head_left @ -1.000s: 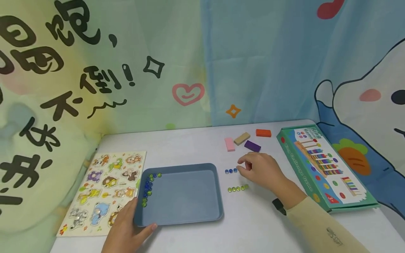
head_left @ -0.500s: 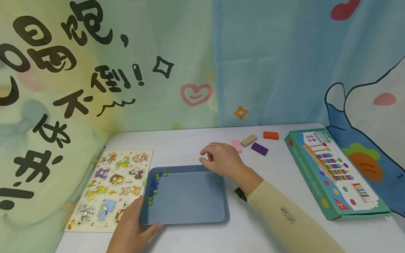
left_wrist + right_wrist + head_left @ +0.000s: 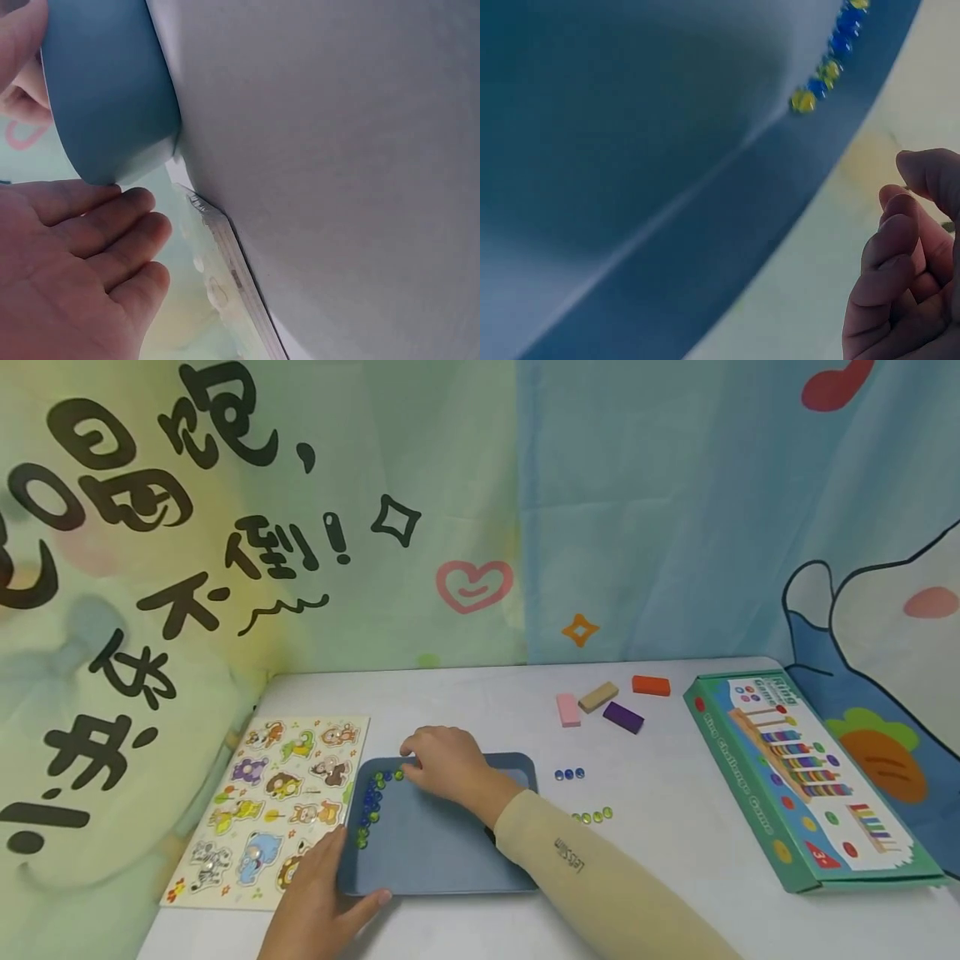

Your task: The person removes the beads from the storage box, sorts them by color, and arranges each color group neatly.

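Blue tray (image 3: 427,864); left hand (image 3: 309,902) touching, fingers extended. Right hand (image 3: 446,766): narrow pinch, contents unclear; best lowered gently, beads (image 3: 369,817) undisturbed.

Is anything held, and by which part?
Left hand rests against the blue tray at its near-left corner; whether the right hand holds anything is unclear.

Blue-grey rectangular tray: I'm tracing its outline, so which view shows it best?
Head: it shows most of the tray, despite the beige-sleeved right arm crossing it. Left wrist shows an outer corner; right wrist, part of its inside.
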Available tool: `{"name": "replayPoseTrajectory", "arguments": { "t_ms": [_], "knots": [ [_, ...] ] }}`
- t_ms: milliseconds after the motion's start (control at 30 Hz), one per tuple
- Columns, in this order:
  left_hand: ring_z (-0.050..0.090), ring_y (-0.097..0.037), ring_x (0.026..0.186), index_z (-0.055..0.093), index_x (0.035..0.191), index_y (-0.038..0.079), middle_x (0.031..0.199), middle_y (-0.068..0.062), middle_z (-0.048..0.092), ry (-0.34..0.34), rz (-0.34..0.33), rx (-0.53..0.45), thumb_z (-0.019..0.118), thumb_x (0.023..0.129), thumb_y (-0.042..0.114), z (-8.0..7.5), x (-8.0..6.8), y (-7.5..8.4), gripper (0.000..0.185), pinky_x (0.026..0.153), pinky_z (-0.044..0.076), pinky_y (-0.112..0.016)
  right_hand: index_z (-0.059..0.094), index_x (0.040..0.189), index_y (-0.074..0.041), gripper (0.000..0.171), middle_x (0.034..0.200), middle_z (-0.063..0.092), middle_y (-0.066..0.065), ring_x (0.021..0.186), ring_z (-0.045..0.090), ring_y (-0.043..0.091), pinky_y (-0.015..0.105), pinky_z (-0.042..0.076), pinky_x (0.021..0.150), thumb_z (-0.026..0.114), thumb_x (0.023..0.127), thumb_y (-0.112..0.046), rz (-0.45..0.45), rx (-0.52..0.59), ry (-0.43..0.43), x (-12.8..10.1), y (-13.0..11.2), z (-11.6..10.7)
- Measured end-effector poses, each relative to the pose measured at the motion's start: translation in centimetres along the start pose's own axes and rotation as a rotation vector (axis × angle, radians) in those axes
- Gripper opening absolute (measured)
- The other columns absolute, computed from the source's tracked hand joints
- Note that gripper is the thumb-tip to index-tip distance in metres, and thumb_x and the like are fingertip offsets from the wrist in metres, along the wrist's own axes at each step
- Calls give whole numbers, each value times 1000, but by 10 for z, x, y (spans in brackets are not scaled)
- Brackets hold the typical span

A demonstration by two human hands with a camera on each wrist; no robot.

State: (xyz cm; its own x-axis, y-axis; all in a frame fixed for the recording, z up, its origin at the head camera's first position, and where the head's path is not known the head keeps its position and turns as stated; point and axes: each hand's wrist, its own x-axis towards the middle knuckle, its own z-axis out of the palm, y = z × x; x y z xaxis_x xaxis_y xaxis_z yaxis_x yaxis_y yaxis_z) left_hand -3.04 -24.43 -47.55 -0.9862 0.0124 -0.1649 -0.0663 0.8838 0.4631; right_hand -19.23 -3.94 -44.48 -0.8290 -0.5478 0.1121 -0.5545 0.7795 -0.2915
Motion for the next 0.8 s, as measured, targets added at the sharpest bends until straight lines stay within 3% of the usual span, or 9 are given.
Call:
{"name": "replayPoseTrajectory", "arguments": {
  "t_ms": [133,433,567,700,800],
  "knots": [
    [38,-50,151,31,162,-1,164,-25,39,-3,-8,2,78,81,70,-1,-1,0,118,121,39,-66,81,115,-23,21,113,80,-7,97,75,8,27,64,79,72,99,-33,2,-21,-21,6,-7,12],
    [40,-50,149,32,162,-1,164,-26,40,11,12,-11,80,82,65,0,-1,0,115,120,40,-66,82,114,-22,20,113,80,-7,100,76,9,28,65,83,73,98,-30,-6,-32,-55,10,-10,34],
    [41,-48,149,34,161,-1,163,-25,42,39,40,-21,82,83,62,2,-1,0,112,120,41,-65,82,111,-21,17,105,81,-7,88,74,7,26,63,76,73,98,-28,-20,-39,-63,9,-10,39],
    [41,-48,149,34,161,-1,163,-25,42,46,42,-13,81,83,63,2,-1,0,111,120,41,-65,82,101,-21,11,88,77,-8,69,60,4,25,56,64,73,98,-26,-44,-60,-63,12,-13,42],
    [41,-48,150,34,161,-1,163,-25,42,48,43,-13,81,83,63,1,-2,-1,112,121,40,-65,80,95,-21,9,82,73,-8,66,56,5,26,54,62,73,98,-26,-44,-93,-73,14,-16,44]
  ]
}}
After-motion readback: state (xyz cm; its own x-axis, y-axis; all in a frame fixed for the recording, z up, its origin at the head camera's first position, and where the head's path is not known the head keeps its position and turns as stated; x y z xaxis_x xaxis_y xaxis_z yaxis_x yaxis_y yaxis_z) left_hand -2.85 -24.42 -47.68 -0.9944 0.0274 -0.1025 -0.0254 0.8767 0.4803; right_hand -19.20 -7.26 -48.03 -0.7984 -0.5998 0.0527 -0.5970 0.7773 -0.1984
